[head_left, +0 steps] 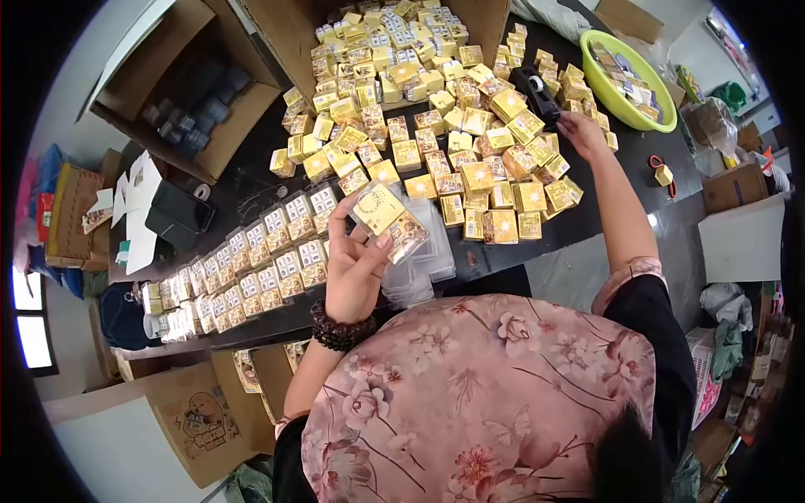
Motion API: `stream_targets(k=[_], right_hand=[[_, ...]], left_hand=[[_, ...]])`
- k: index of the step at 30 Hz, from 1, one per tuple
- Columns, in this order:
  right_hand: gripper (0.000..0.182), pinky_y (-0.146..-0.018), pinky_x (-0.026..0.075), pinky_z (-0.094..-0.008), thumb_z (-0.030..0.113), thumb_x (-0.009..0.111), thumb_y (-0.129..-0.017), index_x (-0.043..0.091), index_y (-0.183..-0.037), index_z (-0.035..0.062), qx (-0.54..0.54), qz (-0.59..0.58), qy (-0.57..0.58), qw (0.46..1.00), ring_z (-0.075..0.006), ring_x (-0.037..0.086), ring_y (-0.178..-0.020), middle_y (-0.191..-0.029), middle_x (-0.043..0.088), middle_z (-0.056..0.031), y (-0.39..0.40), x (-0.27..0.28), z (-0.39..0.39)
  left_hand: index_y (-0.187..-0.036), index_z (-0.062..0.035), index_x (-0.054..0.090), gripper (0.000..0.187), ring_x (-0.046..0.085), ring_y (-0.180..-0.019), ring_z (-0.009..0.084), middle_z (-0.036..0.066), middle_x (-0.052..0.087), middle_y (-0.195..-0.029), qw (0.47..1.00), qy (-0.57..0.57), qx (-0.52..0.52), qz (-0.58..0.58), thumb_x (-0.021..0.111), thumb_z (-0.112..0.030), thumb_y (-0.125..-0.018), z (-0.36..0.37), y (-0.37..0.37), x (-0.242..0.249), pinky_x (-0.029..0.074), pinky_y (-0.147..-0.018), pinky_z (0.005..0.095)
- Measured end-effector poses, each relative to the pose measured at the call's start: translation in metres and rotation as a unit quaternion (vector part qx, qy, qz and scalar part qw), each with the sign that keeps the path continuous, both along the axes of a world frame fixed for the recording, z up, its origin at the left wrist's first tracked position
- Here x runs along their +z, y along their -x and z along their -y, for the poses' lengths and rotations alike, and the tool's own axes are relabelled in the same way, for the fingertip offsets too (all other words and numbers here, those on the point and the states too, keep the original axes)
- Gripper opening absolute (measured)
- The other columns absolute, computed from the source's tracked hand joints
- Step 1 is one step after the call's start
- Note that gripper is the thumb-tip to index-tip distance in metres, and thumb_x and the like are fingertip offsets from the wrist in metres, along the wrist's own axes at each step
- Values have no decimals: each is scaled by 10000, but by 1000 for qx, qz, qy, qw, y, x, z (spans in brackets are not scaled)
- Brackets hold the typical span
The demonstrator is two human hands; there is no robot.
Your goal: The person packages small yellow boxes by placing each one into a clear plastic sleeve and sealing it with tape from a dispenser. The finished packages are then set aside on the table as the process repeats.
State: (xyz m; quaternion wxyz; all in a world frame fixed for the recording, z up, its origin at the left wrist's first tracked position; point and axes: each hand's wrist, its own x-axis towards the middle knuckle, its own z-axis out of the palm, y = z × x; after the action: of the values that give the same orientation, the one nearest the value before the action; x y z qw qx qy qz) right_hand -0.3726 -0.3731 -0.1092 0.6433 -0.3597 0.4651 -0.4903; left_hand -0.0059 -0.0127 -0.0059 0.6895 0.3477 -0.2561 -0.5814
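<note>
My left hand (354,272) is closed around a clear plastic case (390,220) with yellow printed boxes inside, tilted above the table. At the right, my right hand (580,134) reaches to the near end of a black tape dispenser (537,94), its fingers bent together there. Whatever they pinch is too small to make out. Many loose small yellow boxes (501,197) are heaped in front of me and around the dispenser. Beside my left hand stand rows of filled clear cases (267,230). Empty clear plastic cases (429,256) are stacked below the held one.
A large cardboard box (285,33) spills yellow boxes at the back. Another open carton (180,84) holds clear plastic pieces. A green basin (597,92) is at the right, with red-handled scissors (656,161) near the table edge. A black device (180,210) lies at the left.
</note>
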Motion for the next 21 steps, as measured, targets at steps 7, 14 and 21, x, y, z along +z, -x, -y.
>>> stream_targets(k=[7,14,21], right_hand=[[94,-789,506,-315,22,626,-830,616,-910,-24,-14,-73,16,997,-205,611,-801,-868,625,-95,8,-43,21],[109,-799,444,-241,109,579,-898,650,-954,48,63,-164,181,968,-112,584,-889,-948,643,-17,-66,64,-86],[52,-739,436,-210,59,646,-893,627,-868,18,401,-48,160,901,-52,540,-794,-878,603,12,-211,136,-286]], left_hand=[[-1423,-138,244,645,548,-1142,212,179,462,-1322,998,47,30,-6,547,80,-897,-2,5,10,488,-917,303],[-1410,-142,225,667,548,-1134,214,163,467,-1306,988,79,126,45,584,66,-887,-15,-3,13,485,-938,344],[-1408,-120,196,702,544,-1125,215,174,437,-1315,965,125,181,146,603,75,-871,-20,-4,9,505,-887,329]])
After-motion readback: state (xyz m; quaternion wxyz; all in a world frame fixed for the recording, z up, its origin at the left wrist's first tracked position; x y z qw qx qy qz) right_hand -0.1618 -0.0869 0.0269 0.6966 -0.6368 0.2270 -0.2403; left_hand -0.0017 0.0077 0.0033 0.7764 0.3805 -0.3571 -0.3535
